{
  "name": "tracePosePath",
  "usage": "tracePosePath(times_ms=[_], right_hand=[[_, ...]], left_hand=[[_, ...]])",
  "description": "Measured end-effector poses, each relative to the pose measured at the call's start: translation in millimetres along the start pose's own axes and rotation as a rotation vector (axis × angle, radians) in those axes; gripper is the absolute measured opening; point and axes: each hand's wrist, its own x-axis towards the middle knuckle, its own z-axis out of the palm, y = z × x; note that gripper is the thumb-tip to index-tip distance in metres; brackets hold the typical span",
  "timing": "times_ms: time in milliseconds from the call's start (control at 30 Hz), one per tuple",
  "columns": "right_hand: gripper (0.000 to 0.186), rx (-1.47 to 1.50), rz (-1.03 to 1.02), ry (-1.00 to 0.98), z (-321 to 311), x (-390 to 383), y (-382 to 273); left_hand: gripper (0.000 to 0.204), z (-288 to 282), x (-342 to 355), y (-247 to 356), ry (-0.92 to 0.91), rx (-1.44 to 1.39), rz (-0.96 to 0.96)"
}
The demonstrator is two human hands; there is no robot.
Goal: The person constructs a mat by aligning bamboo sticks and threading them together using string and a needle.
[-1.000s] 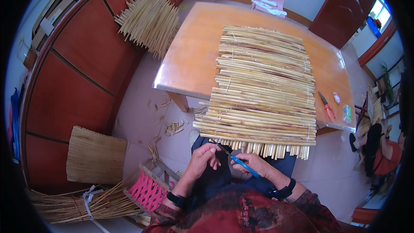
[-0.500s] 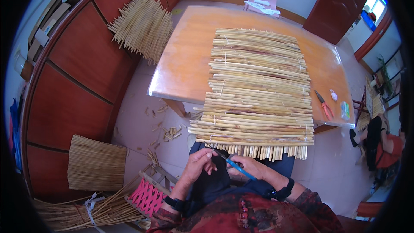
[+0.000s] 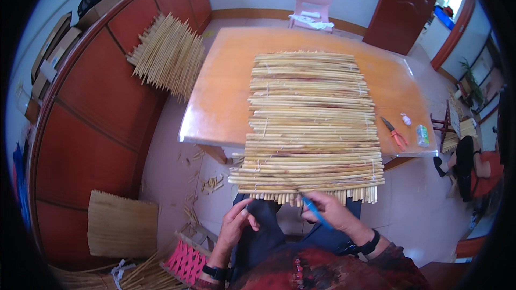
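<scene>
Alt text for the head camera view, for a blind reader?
A person's right hand grips a blue-handled tool at the near edge of a mat of slim tan stalks overhanging an orange rectangular table; the left hand is nearby.

"How many grips have you?"
"Two: my left grip [image 3: 234,227] just past 6 o'clock, my right grip [image 3: 333,214] near 5. Two dark wristbands [image 3: 370,244], one apiece."
"Hand tools?"
"Two: one blue-handled tool [image 3: 317,212] in my right grip, one pair of red-handled pliers [image 3: 396,137] at 3 on the single orange surface [image 3: 217,91]."
"Small things beside the pliers?"
"Two: one pale ball [image 3: 406,120], one little box [image 3: 423,136]."
"Spreads of reeds, centre and leftward?"
"Three: one central mat [image 3: 312,121], one spread at 10 [image 3: 169,56], one panel at 8 [image 3: 122,223]. Their single reeds are too tightly packed for me to count."
"Pink seats?"
"Two: one chair [image 3: 313,0] at 1, one webbed stool [image 3: 184,260] at 7."
"Other people?"
"One person [image 3: 488,174], between 3 and 4."
</scene>
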Motion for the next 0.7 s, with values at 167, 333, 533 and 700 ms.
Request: tracePosePath(times_ms=[167,333,533,700], right_hand=[[0.035,-0.146,-0.099,0.627,-124.6,-4.4,25.3],[0.038,-0.629,-0.061,0.816,-193.9,-5.1,30.2],[0.038,-0.869,-0.124,0.888,-231.5,-4.2,63.3],[0.036,-0.838,0.090,0.970,-261.9,2.4,63.1]], left_hand=[[0.023,6.1,4.9,-5.6,-0.008,0.087,0.004],[0.018,7.2,1.8,-9.6,0.052,0.079,0.053],[0.014,12.8,1.5,-9.3,0.144,0.134,0.043],[0.015,12.6,8.4,-13.3,0.115,0.182,0.041]])
